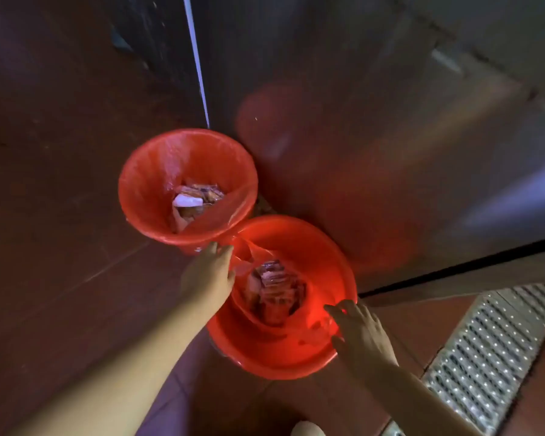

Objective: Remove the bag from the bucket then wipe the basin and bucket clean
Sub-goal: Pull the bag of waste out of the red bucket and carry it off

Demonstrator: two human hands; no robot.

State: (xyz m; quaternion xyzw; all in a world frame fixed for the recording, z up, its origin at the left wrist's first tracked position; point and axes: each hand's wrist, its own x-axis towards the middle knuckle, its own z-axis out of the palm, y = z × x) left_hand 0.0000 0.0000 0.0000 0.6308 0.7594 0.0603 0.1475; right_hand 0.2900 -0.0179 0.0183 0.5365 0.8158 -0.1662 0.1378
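Spillage is my worry: left hand (209, 275) and right hand (359, 333), both relaxed and holding nothing, flank the basin (265, 357), whose thin bag (280, 322) could tear when yanked.

Commercial kitchen: steel cabinet front (390, 121), floor drain grate (491, 350), red tiles (60, 184).

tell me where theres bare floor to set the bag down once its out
The brown tiled floor left of the bucket and left hand is bare. A smaller patch lies between the basin and the metal drain grate. It is crowded where the bucket and basin touch and stand against the steel cabinet; the right hand is at the basin's near rim.
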